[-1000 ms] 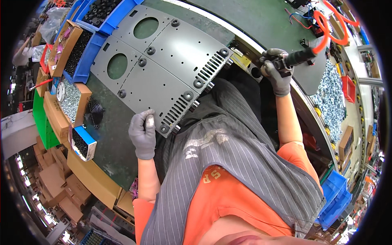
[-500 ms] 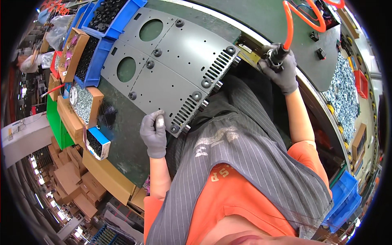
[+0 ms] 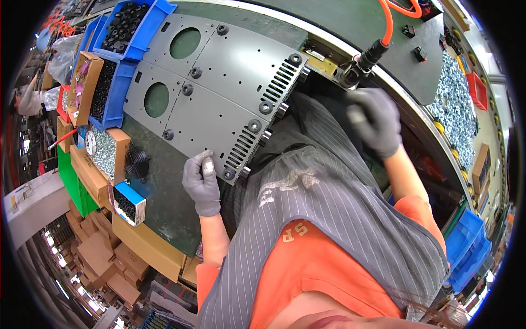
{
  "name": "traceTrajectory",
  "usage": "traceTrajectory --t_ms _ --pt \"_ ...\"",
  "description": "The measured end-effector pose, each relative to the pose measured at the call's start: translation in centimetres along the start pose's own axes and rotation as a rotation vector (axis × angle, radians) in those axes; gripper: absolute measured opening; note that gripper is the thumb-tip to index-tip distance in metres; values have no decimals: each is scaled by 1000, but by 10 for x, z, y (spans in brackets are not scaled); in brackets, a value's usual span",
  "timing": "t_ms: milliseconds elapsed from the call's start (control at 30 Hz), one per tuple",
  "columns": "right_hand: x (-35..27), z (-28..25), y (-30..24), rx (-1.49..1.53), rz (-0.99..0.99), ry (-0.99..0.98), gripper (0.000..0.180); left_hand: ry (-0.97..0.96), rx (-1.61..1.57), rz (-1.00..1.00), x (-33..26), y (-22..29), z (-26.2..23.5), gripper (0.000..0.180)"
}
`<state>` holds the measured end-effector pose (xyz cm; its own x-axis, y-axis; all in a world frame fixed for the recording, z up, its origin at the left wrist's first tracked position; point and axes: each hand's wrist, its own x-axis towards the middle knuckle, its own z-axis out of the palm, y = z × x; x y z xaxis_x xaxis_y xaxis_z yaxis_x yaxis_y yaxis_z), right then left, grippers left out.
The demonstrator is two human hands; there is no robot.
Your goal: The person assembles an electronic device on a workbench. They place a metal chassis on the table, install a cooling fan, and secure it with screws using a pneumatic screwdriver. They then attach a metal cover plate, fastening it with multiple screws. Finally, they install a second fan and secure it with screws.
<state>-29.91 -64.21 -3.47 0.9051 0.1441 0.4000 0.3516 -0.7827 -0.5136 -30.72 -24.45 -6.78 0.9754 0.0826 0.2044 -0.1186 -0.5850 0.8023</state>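
A grey metal panel (image 3: pixel 219 93) with two round holes, vent slots and black grommets lies on the dark green bench. My left hand (image 3: pixel 201 181), in a grey glove, grips the panel's near corner beside the vent slots, thumb on top. My right hand (image 3: pixel 377 122), also gloved and blurred by motion, hovers over my striped apron just below a black air screwdriver (image 3: pixel 357 64). The screwdriver hangs on an orange hose (image 3: pixel 388 22) at the bench edge, apart from the hand. The right hand's fingers are loosely bent and hold nothing.
Blue bins of black parts (image 3: pixel 125 27) and cardboard boxes of small hardware (image 3: pixel 104 151) line the left side. A small black fan (image 3: pixel 137 163) and a blue box (image 3: pixel 129 202) sit near the left hand. Silver screws (image 3: pixel 455 109) fill a tray at right; blue crates (image 3: pixel 466 247) stand below.
My right hand has let go of the air screwdriver and dropped down toward my body. The left hand stays at the panel's near corner.
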Motion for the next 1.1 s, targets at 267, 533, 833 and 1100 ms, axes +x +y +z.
traceTrajectory --t_ms 267,533,833,1100 --pt "10 77 -5 -289 496 -424 71 -18 1 87 -2 -7 -2 19" --pt "22 91 6 -235 470 -420 72 5 19 37 -1 2 0 16" --pt "42 100 8 -85 496 -324 66 31 -13 -16 -3 -3 4 21" --pt "39 119 21 32 460 -135 59 39 25 7 -4 -4 6 32"
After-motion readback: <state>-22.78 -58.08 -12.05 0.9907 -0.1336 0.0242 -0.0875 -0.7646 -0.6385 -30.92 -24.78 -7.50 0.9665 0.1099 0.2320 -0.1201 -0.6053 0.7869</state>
